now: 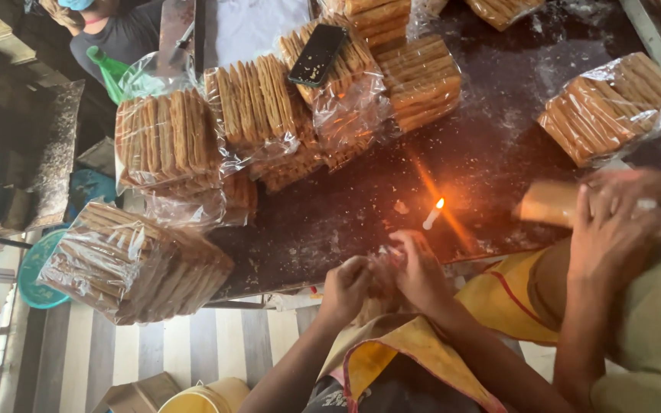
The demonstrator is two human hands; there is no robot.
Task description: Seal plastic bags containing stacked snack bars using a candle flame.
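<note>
At the lower left of the frame, a clear plastic bag of stacked brown flat crackers (128, 264) is overhanging the edge of the dark, crumb-dusted bench (499, 99). Above it, more bagged cracker stacks (193, 134) are crowding the upper left and middle, and a black phone (317, 54) is lying on top of one. At the lower middle, the left hand (346, 287) and right hand (416, 268) are closing together just over the bench's near edge, fingers curled around a crinkled clear plastic bag end (382, 264); what is inside is hidden. Just beyond them a small lit white candle (431, 215) is burning on the bench, leaning. At the right, another person's hand (613, 222) is pressing a tan cracker stack (548, 203), with another cracker bag (613, 103) lying above.
</note>
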